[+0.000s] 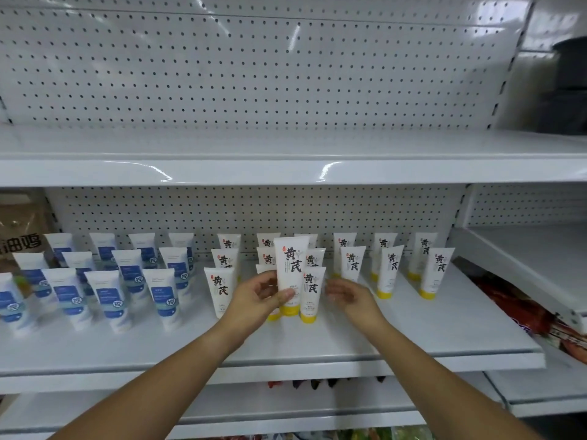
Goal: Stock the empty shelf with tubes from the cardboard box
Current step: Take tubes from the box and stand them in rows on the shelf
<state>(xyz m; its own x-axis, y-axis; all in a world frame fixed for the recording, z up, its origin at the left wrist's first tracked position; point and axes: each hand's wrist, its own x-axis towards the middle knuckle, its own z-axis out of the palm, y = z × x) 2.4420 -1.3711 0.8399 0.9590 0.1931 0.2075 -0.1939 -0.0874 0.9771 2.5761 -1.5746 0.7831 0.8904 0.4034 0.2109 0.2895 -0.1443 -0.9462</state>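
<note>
My left hand (254, 298) grips a white tube with a yellow cap (290, 268), upright, cap down, above the front of the white shelf (413, 328). My right hand (352, 296) hovers just to the right of it with fingers loosely curled, holding nothing, beside a standing tube (313, 292). Several matching yellow-capped tubes (389, 269) stand in rows across the middle and right of the shelf. The cardboard box is out of view.
Several white tubes with blue labels (108, 293) fill the left part of the same shelf. A brown package (22, 227) sits at the far left. The upper shelf (286, 147) has a pegboard back. Red packets (521, 309) lie on a lower shelf at right.
</note>
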